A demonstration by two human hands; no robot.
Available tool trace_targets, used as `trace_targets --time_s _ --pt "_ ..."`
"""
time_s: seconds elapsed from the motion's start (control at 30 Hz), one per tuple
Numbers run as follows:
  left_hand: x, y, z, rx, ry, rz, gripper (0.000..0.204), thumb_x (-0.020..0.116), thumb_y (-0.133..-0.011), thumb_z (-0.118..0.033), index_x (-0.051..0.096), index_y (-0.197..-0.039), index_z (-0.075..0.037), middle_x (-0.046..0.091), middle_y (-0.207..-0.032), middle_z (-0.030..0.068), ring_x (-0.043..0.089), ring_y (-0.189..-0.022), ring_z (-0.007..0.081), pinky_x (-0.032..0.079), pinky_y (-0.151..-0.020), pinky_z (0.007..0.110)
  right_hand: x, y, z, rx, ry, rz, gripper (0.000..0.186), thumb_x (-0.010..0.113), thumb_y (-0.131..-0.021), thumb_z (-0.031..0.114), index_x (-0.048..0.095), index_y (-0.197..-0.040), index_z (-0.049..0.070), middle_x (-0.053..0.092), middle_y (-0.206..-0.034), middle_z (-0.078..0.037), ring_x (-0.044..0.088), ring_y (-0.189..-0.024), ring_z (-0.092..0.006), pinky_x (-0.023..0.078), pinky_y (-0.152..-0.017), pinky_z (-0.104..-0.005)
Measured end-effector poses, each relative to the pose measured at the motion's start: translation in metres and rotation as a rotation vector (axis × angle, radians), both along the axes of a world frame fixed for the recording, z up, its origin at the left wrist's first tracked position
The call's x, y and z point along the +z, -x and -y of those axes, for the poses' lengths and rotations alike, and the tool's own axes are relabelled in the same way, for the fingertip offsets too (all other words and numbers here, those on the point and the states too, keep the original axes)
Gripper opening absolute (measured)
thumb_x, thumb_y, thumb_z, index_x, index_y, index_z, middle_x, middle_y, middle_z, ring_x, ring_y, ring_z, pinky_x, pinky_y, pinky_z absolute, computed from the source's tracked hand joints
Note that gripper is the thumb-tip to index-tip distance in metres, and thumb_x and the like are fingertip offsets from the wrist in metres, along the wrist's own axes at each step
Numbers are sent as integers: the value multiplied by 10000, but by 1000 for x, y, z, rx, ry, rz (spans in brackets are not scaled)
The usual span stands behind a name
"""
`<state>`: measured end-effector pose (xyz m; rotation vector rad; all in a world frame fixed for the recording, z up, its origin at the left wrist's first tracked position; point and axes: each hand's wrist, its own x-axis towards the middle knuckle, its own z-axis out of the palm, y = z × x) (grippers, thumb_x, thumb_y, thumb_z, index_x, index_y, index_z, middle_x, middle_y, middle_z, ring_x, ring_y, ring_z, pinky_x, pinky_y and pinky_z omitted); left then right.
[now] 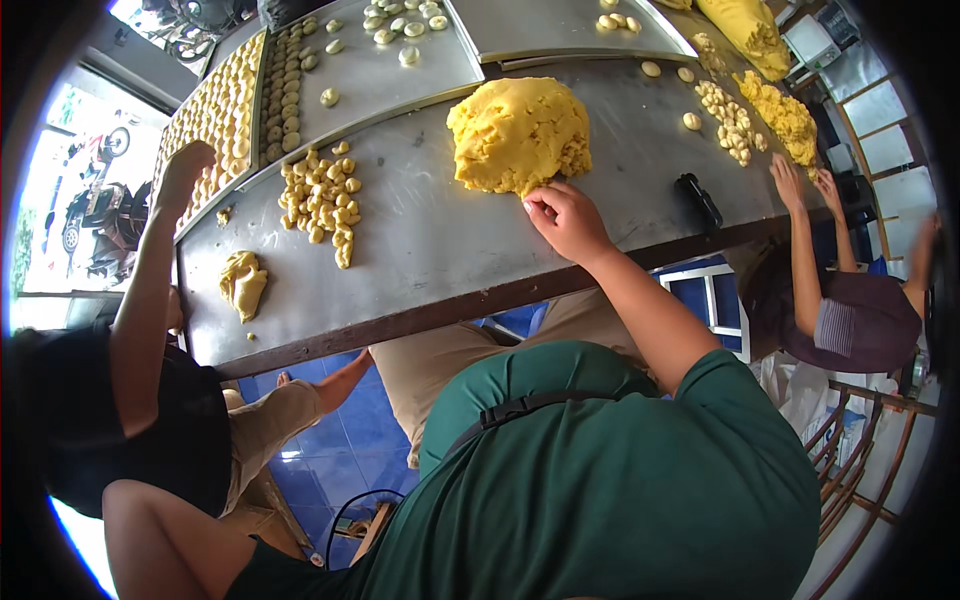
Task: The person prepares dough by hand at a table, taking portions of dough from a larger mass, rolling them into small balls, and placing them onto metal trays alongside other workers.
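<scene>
A big mound of crumbly yellow dough (pixel 520 130) rests on the metal table in front of me. At its near edge is my right hand (pixel 568 218), with thumb and fingers pinched together on a bit of the dough. The bit itself is mostly hidden by the fingers. My left arm shows only as a bent elbow at the lower left, and my left hand is out of the picture. Left of the mound lies a heap of small yellow dough balls (pixel 318 195). A smaller lump of yellow dough (pixel 243 284) sits nearer the table's left end.
Trays (pixel 390 70) of round dough pieces stand along the far side. A black handheld object (pixel 697 203) lies right of my hand. A co-worker in black reaches over a tray at left; another person's hands (pixel 800 185) work by more yellow dough (pixel 780 115) at right.
</scene>
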<state>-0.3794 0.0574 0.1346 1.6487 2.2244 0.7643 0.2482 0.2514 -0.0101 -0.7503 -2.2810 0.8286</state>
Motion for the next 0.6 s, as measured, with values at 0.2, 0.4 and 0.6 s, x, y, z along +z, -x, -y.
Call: trace_targets --time_s 0.2,0.4,0.6 --pt "38 -46 196 -75 21 -873 202 535 -937 -16 683 -1074 -37 672 -1036 72 643 -969 186 501 -846 335 -3 5 -1 7 -30 0 94 718 -946 168 736 -965 77 698 -866 -81 679 -719 -250 549 -669 -379" --pt "11 -176 212 670 -945 -396 260 486 -1029 -93 699 -1152 -7 729 -1118 121 708 -991 230 545 -871 368 -1 -6 -3 13 -33 -71 64 715 -941 133 711 -942 69 669 -837 -89 657 -692 -257 526 -643 -380" --pt "-107 -279 76 546 -396 -186 187 740 -928 -215 747 -1067 -90 768 -1064 87 718 -981 324 538 -886 427 5 8 4 30 -108 -83 42 717 -926 107 703 -936 69 653 -822 -103 647 -692 -280 520 -635 -389"
